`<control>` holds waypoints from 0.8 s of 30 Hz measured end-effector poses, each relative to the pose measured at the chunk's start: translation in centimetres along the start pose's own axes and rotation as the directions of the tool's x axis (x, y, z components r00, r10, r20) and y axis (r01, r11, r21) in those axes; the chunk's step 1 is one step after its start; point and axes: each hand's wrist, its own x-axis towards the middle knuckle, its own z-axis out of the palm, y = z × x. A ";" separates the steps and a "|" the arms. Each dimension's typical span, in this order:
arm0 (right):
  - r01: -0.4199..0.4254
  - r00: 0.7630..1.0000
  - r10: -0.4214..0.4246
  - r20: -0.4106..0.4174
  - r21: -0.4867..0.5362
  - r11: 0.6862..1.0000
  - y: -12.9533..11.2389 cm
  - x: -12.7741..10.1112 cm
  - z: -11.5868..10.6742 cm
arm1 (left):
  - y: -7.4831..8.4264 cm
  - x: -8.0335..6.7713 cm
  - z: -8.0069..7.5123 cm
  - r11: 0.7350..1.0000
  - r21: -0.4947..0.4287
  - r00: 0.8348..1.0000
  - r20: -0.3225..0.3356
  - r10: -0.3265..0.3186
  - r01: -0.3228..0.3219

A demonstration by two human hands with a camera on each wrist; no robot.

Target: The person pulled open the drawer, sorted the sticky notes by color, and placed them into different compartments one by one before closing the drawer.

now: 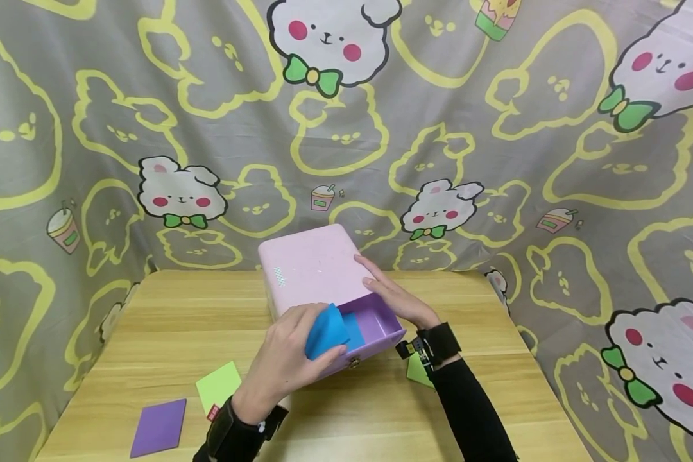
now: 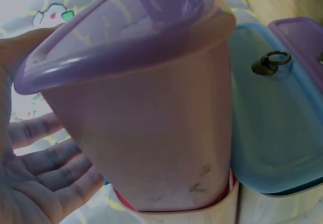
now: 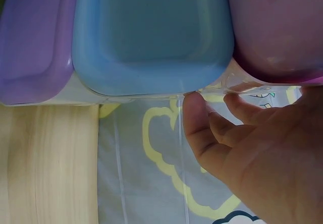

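Note:
A small drawer cabinet (image 1: 314, 263) with a pink top stands on the table. Its purple top drawer (image 1: 375, 321) is pulled out, with a flat blue piece lying inside. Over the drawer's left part, my left hand (image 1: 285, 346) holds a blue square (image 1: 327, 333), fingers behind it and thumb by the front rim. In the left wrist view, the drawer wall hides the left fingertips. My right hand (image 1: 401, 298) rests against the cabinet's right side, fingertips at the top edge. Below the pulled-out drawer, the right wrist view has a blue drawer (image 3: 151, 37) and a purple drawer (image 3: 38, 42), both closed.
On the table (image 1: 346, 423), a light green square (image 1: 219, 385) and a purple square (image 1: 158, 427) lie to the left. Another green square (image 1: 418, 371) is partly hidden by my right wrist. A patterned curtain (image 1: 346, 128) surrounds the table's back and sides.

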 end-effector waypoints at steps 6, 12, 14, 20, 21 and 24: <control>-0.004 1.000 0.004 -0.002 0.009 1.000 -0.1 -0.1 0.1 | 0.0 0.1 0.4 0.999 0.018 0.999 0.003 0.032 -0.032; -0.006 1.000 0.006 -0.001 0.015 1.000 -0.2 -0.1 0.1 | 0.2 0.2 0.5 0.999 0.020 0.999 0.007 0.049 -0.050; -0.006 1.000 0.006 -0.001 0.014 1.000 -0.2 -0.1 0.1 | 0.3 0.3 0.6 0.998 0.024 0.999 0.010 0.049 -0.049; -0.006 1.000 0.006 0.000 0.013 1.000 0.1 0.1 0.0 | 0.4 0.3 0.7 0.998 0.032 0.999 0.024 0.047 -0.048; -0.006 1.000 0.006 0.000 0.013 1.000 0.1 0.1 0.0 | 0.4 0.3 0.7 0.998 0.033 0.999 0.026 0.047 -0.047; -0.008 1.000 0.009 -0.001 0.018 1.000 0.2 0.0 0.0 | 0.4 0.4 0.7 0.998 0.029 0.998 0.034 0.047 -0.048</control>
